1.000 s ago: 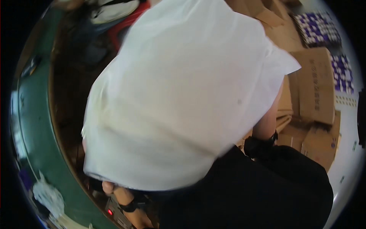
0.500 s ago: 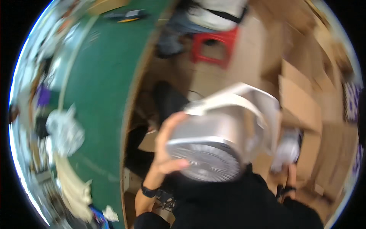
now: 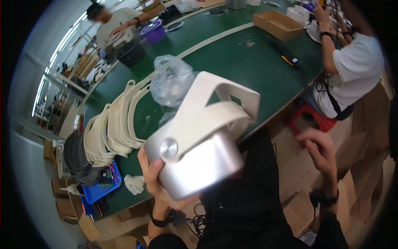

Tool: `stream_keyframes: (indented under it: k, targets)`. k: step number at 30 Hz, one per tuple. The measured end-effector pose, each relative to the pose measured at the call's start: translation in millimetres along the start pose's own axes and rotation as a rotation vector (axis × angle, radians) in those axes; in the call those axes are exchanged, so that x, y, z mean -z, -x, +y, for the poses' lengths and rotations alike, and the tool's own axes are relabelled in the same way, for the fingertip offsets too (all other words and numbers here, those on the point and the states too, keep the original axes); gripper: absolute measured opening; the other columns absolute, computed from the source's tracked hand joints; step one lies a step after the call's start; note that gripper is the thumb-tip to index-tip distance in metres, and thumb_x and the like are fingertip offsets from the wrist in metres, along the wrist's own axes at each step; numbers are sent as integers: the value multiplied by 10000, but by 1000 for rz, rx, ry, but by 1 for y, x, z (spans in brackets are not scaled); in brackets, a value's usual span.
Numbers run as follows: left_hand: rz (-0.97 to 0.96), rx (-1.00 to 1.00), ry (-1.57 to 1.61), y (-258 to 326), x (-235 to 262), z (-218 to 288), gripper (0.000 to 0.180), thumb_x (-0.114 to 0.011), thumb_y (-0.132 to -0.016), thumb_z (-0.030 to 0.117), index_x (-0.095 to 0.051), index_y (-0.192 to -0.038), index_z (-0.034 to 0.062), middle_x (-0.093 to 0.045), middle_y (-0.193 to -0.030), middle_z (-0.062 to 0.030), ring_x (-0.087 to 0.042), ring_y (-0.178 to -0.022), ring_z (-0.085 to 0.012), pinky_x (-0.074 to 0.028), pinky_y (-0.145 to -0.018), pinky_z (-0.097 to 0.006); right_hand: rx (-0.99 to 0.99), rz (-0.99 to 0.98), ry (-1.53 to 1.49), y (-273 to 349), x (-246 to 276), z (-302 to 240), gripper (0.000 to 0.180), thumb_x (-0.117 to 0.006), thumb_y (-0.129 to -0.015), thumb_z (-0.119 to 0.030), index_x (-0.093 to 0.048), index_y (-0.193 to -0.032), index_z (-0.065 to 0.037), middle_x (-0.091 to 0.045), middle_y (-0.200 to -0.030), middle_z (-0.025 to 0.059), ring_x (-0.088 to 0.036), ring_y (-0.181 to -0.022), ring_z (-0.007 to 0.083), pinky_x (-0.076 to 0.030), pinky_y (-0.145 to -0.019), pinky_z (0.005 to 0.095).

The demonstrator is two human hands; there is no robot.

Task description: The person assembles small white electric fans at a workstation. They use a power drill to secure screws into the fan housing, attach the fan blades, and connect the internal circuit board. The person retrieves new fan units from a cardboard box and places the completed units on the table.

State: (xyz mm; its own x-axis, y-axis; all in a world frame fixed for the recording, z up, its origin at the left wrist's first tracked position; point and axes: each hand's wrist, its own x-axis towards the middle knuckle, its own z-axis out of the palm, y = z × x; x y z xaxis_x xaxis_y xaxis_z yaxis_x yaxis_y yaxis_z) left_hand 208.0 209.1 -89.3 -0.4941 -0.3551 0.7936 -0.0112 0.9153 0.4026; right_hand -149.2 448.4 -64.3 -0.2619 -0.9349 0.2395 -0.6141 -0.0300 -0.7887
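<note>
My left hand point(image 3: 155, 182) grips a silver drum-shaped appliance body point(image 3: 199, 164) from below, holding it up in front of me. A cream U-shaped bracket point(image 3: 215, 106) is fixed to its side by a round silver knob point(image 3: 168, 148). My right hand point(image 3: 319, 151) hovers to the right, fingers loosely curled, holding nothing, above the cardboard-covered floor. A crumpled clear plastic bag point(image 3: 172, 79) lies on the green table point(image 3: 232, 54) just behind the appliance.
A row of stacked cream rings point(image 3: 112, 124) and dark rings point(image 3: 76, 159) lies at the table's left. A blue tray point(image 3: 101, 186) and a white rag point(image 3: 134, 184) sit near the edge. A cardboard box point(image 3: 277, 23) is farther back. Two other people work at the table; one sits on a red stool point(image 3: 311, 118).
The view swung up from the floor and boxes to the table. The white wrapping that covered the appliance is gone, and my left hand now holds the bare appliance with its side toward me.
</note>
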Motion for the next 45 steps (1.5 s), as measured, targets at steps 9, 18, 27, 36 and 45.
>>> stream_keyframes:
  k: [9,18,27,36,45]
  targets:
    - [-177,289,204,-25,24,-43,1107,-995,-529,256,-431,-1473,129,-330,-1517,-306,-424,-1378,-474,-413,-1103,-512,627,-129,8,-205,-91,-65,713,-901,-745,-338,-632,-1324,-21,-590,-1318,202,-581,-1249,347,-462,-1055,409]
    - [-436,196,-57,-97,26,-29,1185,-971,-591,356,-342,-1528,-5,-390,-1522,-282,-432,-1358,-482,-376,-1140,-532,522,-287,285,-242,-79,-104,498,-759,-864,-512,-690,-963,-29,-631,-994,152,-609,-1024,331,-537,-847,441]
    - [-175,-23,-181,-120,-55,-27,1074,-983,-579,286,-401,-1437,6,-415,-1460,-308,-470,-1266,-506,-407,-1062,-572,351,-169,606,-231,-31,-94,692,-676,-892,-628,-662,-948,61,-656,-848,229,-660,-928,382,-575,-736,474]
    - [-157,-197,-300,-142,-128,-41,988,-931,-642,289,-411,-1470,149,-392,-1472,-293,-433,-1289,-490,-364,-1039,-601,27,244,340,-192,-24,-43,687,-824,-775,-607,-583,-1055,-28,-570,-1026,168,-632,-955,370,-541,-784,458]
    - [-160,-315,-397,-136,-149,-49,919,-889,-662,252,-464,-1473,169,-395,-1450,-258,-417,-1263,-479,-365,-1023,-629,-45,369,267,-176,-33,-15,661,-877,-727,-542,-584,-988,-9,-645,-944,196,-662,-849,392,-514,-817,463]
